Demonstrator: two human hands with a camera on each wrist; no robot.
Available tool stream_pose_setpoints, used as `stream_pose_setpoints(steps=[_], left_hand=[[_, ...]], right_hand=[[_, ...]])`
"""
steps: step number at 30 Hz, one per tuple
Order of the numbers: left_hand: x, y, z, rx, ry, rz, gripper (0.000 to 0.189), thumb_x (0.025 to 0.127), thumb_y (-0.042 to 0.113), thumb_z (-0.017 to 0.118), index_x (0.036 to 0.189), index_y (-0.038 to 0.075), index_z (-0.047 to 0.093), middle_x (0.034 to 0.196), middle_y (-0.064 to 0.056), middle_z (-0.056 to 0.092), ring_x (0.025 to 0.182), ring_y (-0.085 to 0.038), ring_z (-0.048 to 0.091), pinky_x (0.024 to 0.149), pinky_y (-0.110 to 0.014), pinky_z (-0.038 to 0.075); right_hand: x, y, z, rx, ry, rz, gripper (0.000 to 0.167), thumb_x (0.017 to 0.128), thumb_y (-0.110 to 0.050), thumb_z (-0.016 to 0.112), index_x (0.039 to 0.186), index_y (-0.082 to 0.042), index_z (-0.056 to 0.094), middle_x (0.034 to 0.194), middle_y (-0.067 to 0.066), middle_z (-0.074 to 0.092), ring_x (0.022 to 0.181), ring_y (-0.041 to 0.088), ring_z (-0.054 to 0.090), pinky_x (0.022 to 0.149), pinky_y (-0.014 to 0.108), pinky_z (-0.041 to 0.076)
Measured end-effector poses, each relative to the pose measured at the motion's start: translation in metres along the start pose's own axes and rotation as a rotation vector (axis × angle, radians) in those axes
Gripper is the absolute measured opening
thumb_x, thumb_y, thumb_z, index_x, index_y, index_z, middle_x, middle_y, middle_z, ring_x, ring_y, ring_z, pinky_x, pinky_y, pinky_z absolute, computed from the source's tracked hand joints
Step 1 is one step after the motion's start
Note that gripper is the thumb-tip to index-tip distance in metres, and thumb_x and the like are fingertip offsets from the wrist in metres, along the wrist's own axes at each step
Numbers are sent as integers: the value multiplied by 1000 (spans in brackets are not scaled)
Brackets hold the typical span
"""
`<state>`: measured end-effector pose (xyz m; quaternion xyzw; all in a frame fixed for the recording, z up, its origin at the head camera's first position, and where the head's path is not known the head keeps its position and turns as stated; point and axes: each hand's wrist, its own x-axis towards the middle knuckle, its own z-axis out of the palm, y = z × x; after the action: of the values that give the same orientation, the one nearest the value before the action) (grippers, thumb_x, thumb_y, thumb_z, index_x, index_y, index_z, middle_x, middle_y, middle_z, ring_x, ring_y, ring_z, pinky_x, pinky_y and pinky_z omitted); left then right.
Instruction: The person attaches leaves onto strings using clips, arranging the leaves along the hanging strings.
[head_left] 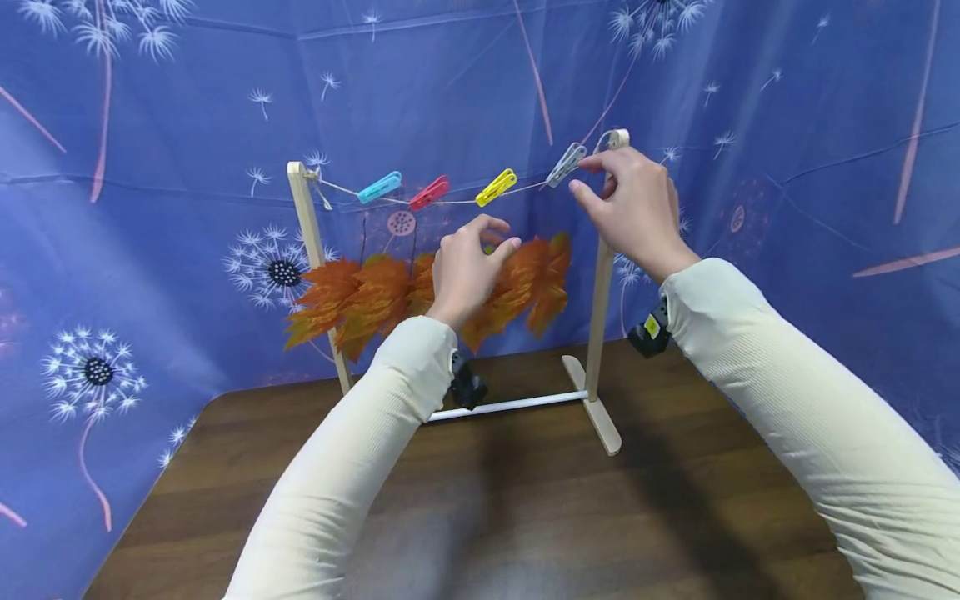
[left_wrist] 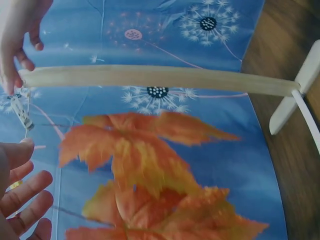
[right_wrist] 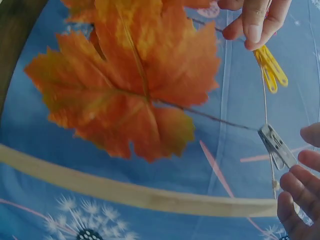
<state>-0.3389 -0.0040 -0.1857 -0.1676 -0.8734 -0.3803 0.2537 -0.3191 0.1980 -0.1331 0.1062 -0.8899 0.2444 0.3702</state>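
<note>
A grey clothespin (head_left: pixel 566 164) sits at the right end of a string (head_left: pixel 457 202) and clips the stem of an orange leaf (right_wrist: pixel 150 95). Beside its upper end is my right hand (head_left: pixel 637 204), thumb and fingers apart, gripping nothing. My left hand (head_left: pixel 465 271) hovers below the yellow clothespin (head_left: pixel 497 187), its fingers loosely bent and holding nothing. Farther left on the string are a red clothespin (head_left: pixel 429 192) and a light-blue clothespin (head_left: pixel 379 187). Several orange autumn leaves (head_left: pixel 348 292) hang in a row under the string, partly hidden by my left hand.
The string is tied between two wooden posts, the left post (head_left: pixel 306 212) and the right post (head_left: pixel 600 317). A white rod (head_left: pixel 525 405) joins them low down, with a wooden foot (head_left: pixel 600 417) on the brown table (head_left: pixel 525 517). Behind hangs a blue dandelion-print cloth (head_left: pixel 187 250).
</note>
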Motion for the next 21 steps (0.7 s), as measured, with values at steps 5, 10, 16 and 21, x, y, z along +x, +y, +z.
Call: stream_pose_setpoints(steps=[5,10,16,21], left_hand=[[-13,-14,-12,22,0,19,32,98,37,69,122,15,71,108,-1,76,62,-18,55,58,-32,42],[-25,-28,-23,45,-1,15,30,98,34,70,120,15,71,109,-2,76,71,-19,62,63,-36,47],[-41,-41,-30,113,-38,2,32,98,36,69,123,15,70,113,-3,74,82,-24,64,71,-40,50],[-54,-50,-33,188,-44,-6,36,98,37,69,126,14,70,116,-5,73,104,-28,64,91,-46,49]], right_hand=[[-16,4,8,47,5,15,37,102,-31,62,129,-8,70,104,16,63,88,30,59,75,43,41],[-32,9,17,70,-34,33,36,101,-29,63,129,-6,70,113,16,65,94,31,61,77,47,45],[-52,16,25,77,-109,43,38,101,-30,64,129,-5,69,125,19,64,103,36,64,83,55,47],[-69,21,31,78,-163,47,40,102,-33,63,130,-4,68,128,20,62,104,37,62,83,57,46]])
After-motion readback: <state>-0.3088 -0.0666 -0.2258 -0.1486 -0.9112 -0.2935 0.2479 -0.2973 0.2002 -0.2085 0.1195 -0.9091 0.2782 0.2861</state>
